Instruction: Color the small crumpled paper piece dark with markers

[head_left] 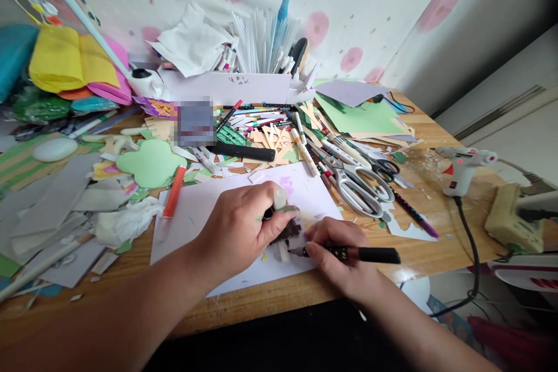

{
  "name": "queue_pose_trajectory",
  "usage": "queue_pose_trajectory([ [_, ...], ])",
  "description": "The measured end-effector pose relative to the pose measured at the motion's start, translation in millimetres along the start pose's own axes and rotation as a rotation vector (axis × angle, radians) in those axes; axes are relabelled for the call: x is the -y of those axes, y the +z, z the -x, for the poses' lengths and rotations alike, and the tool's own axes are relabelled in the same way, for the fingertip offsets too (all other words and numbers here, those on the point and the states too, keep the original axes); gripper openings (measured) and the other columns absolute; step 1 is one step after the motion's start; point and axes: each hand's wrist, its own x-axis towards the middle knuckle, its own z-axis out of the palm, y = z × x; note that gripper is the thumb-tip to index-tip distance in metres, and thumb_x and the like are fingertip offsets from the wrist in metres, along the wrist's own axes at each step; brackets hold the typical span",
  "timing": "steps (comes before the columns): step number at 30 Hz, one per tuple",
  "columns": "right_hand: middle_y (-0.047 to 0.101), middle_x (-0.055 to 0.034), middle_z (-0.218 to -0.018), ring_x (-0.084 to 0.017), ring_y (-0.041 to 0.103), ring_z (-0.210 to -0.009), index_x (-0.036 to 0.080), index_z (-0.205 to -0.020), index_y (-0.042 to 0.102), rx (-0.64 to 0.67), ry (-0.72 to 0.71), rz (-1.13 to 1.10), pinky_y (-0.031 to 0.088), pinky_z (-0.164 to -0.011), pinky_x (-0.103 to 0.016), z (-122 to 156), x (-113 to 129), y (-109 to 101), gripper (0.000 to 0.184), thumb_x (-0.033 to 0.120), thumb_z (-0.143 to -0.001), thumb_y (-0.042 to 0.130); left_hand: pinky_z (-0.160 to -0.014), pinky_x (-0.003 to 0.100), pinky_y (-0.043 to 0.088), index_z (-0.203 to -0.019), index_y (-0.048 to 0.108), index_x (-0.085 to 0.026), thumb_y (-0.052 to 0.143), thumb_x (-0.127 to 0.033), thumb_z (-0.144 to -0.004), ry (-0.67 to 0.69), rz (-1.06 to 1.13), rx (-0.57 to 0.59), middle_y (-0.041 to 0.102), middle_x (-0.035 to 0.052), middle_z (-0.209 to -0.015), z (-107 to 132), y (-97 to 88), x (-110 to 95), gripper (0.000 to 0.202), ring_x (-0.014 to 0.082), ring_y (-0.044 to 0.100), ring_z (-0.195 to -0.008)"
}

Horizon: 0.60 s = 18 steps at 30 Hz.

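Note:
My left hand (244, 226) is closed on a small piece with a pale, rounded top (279, 197). Its lower part is mostly hidden by my fingers, so I cannot make out its kind. My right hand (340, 247) grips a black marker (375, 255), its tip pointing left at a small pale strip (282, 252) under the left hand. Whether the tip touches the strip I cannot tell. Beneath both hands lies a white sheet of paper (187, 267) with faint colour stains, and a dark patch (285, 233) shows between them.
Scissors (360, 186) and several pens lie beyond my right hand. A glue gun (462, 168) stands at the right with its cord hanging over the edge. An orange marker (174, 193) and a green paper shape (150, 164) lie left. A white box (226, 88) stands behind.

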Motion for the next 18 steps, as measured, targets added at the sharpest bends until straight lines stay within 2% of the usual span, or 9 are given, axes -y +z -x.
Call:
queue_pose_trajectory([
  [3,0.059,-0.0001,-0.058,-0.016,0.06,-0.059,0.022,-0.063,0.048,-0.027,-0.004,0.013,0.045,-0.053,-0.027,0.1,0.9,0.1,0.02,0.022,-0.082,0.055,-0.053,0.023,0.04,-0.072,0.053,-0.018,0.047,-0.035,-0.092,0.005,-0.02,-0.009,0.058,-0.0022,-0.059,0.7,1.2,0.9,0.027,0.0115,0.054,-0.054],
  [8,0.06,-0.0006,-0.057,-0.016,0.061,-0.058,0.021,-0.06,0.048,0.015,-0.069,0.056,0.044,-0.052,-0.026,-0.8,3.7,0.4,0.021,0.021,-0.08,0.055,-0.052,0.023,0.04,-0.073,0.053,-0.018,0.042,-0.038,-0.094,0.02,-0.064,-0.003,0.059,-0.0015,-0.058,0.9,1.2,1.4,0.031,0.0124,0.056,-0.053],
  [12,0.06,-0.0009,-0.058,-0.016,0.061,-0.058,0.021,-0.062,0.049,-0.012,-0.084,0.038,0.045,-0.052,-0.026,-0.3,4.4,0.3,0.02,0.02,-0.082,0.054,-0.051,0.023,0.04,-0.072,0.052,-0.019,0.04,-0.038,-0.094,0.041,-0.086,-0.012,0.058,-0.0019,-0.057,-0.8,1.0,-0.4,0.031,0.0118,0.055,-0.051],
  [18,0.06,-0.0005,-0.058,-0.016,0.062,-0.059,0.022,-0.061,0.048,0.015,-0.113,0.044,0.044,-0.052,-0.025,0.2,5.1,-0.5,0.02,0.02,-0.08,0.056,-0.051,0.022,0.04,-0.073,0.052,-0.019,0.041,-0.038,-0.094,0.057,-0.094,-0.032,0.058,-0.0023,-0.057,-0.3,2.9,-0.2,0.03,0.0116,0.055,-0.051],
])
